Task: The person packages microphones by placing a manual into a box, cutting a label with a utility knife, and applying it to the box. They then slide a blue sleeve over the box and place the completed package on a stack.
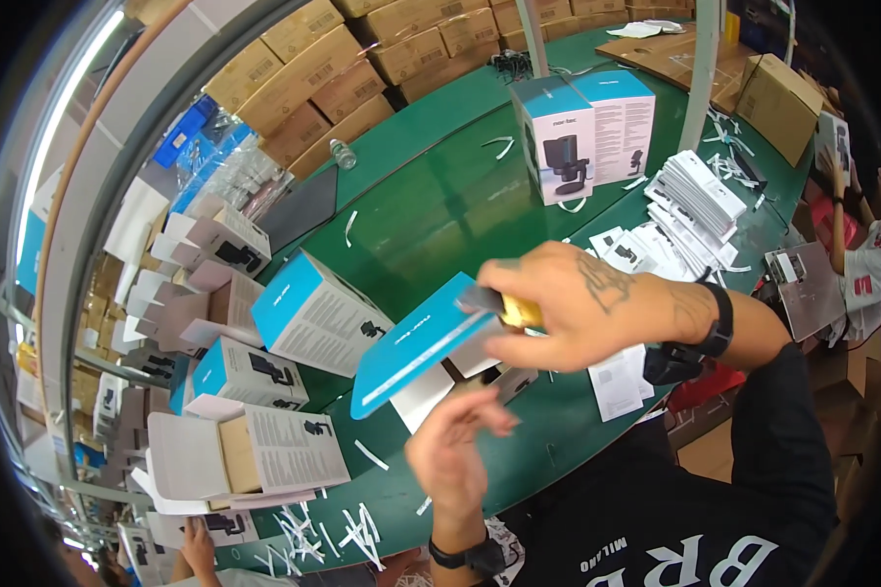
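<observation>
- A long green table (440,210) is running through a packing room, its smooth top reflecting the light, with rows of plain brown cardboard cartons (333,68) stacked along its far edge.
- Two upright blue-and-white boxes (582,132), each printed with a picture of a dark microphone, are standing side by side near the middle of the table.
- A fanned stack of white printed leaflets (700,201) is lying to the right of them, and thin white paper strips (352,533) are littering the near edge.
- Along the left, more blue-and-white cartons (313,313) are lying on their sides, several with flaps (191,455) hanging open; what is inside them cannot be made out.
- A small clear plastic bottle (342,154) is lying by the brown cartons.
- The right hand (582,303) is reaching in from the right, fingers closed on a blurred yellowish piece (519,311) at the upper edge of a flat blue-and-white box (426,347).
- That box is being held tilted above the table in front of the person, its blue glossy face up and a white flap hanging beneath.
- The left hand (455,450) is sitting just below the box with fingers loosely spread; whether it is touching the white flap cannot be told through the blur.
- Both wrists are wearing dark bands.
- Another person's hand (198,548) is showing at the bottom left, beside the open flaps.
</observation>
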The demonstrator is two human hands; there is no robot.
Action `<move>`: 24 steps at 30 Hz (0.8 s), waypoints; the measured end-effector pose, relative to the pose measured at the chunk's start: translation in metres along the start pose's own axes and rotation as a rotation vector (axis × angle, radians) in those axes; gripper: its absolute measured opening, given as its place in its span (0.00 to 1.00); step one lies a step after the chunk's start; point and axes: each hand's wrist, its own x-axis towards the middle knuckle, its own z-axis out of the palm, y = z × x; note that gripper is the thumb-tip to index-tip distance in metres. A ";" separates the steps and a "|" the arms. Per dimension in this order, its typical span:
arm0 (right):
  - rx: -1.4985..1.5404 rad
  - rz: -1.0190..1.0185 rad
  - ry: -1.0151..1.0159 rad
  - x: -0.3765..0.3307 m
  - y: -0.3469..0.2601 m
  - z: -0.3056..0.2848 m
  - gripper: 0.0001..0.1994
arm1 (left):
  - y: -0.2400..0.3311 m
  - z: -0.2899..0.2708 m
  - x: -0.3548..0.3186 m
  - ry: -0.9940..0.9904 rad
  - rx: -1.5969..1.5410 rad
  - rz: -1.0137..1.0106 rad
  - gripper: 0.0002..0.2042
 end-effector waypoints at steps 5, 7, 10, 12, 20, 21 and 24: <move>0.010 -0.114 0.048 -0.037 -0.008 -0.001 0.21 | -0.009 0.009 0.020 0.032 -0.588 -0.451 0.24; 0.017 0.090 -0.032 -0.045 -0.017 -0.014 0.19 | -0.006 0.008 0.018 0.032 -0.497 -0.480 0.21; 0.048 0.228 -0.102 -0.050 -0.018 -0.020 0.18 | -0.006 0.026 0.014 0.123 -0.486 -0.447 0.20; 0.108 0.285 -0.164 -0.049 -0.019 -0.024 0.18 | -0.007 0.038 0.012 0.158 -0.478 -0.431 0.20; 0.207 0.270 -0.110 -0.110 0.037 -0.084 0.20 | -0.016 0.164 0.022 0.215 -0.409 -0.341 0.20; 0.207 0.272 -0.107 -0.123 0.046 -0.096 0.20 | -0.017 0.185 0.025 0.213 -0.398 -0.339 0.20; 0.453 0.416 -0.088 -0.152 0.070 -0.129 0.21 | -0.018 0.241 0.034 0.212 -0.377 -0.332 0.21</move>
